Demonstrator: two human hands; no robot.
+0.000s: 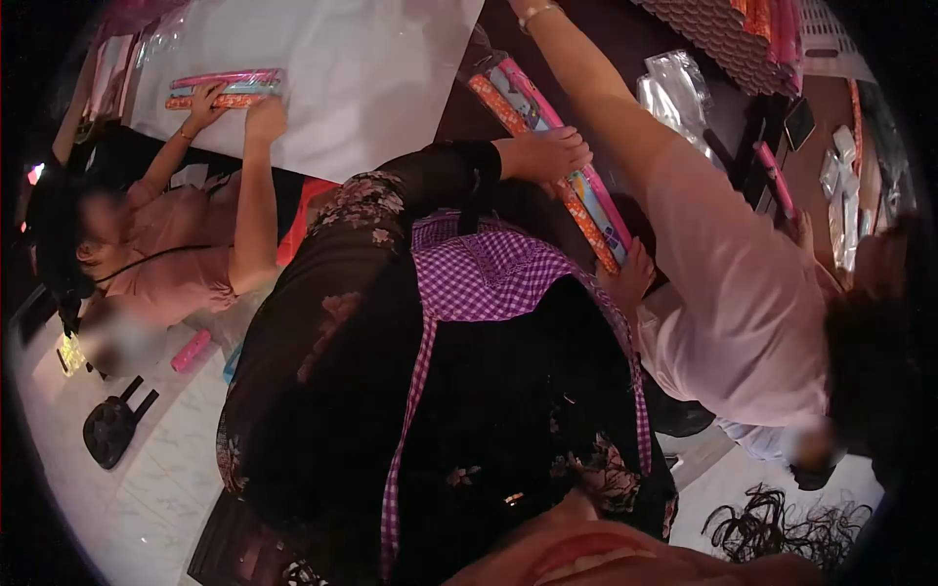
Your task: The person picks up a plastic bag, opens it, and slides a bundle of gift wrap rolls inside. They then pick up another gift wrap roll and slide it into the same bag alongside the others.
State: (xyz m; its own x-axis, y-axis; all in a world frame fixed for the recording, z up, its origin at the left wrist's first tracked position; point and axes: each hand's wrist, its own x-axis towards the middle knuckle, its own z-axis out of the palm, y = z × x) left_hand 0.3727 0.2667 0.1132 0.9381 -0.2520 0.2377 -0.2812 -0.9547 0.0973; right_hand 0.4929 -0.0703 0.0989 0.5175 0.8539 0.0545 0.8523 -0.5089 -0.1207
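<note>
A wrapped bundle of patterned rolls (pixel 518 93), orange, light blue and pink, lies slanted in front of my body. My left hand (pixel 547 154), coming out of a black sheer sleeve, is closed over its middle. At the bundle's lower end is my right hand (pixel 627 273), its fingers bent round the end; a co-worker's pink sleeve (pixel 723 225) hides the arm behind it. That co-worker's bare forearm reaches past the bundle toward the top of the view.
At the left, another person in pink holds a similar bundle (pixel 225 88) over a white sheet (pixel 362 78). Clear plastic packets (pixel 674 88), a dark phone (pixel 798 124) and a stack of brown rolls (pixel 723 39) are at the right. A hand holds a pink roll (pixel 776 179).
</note>
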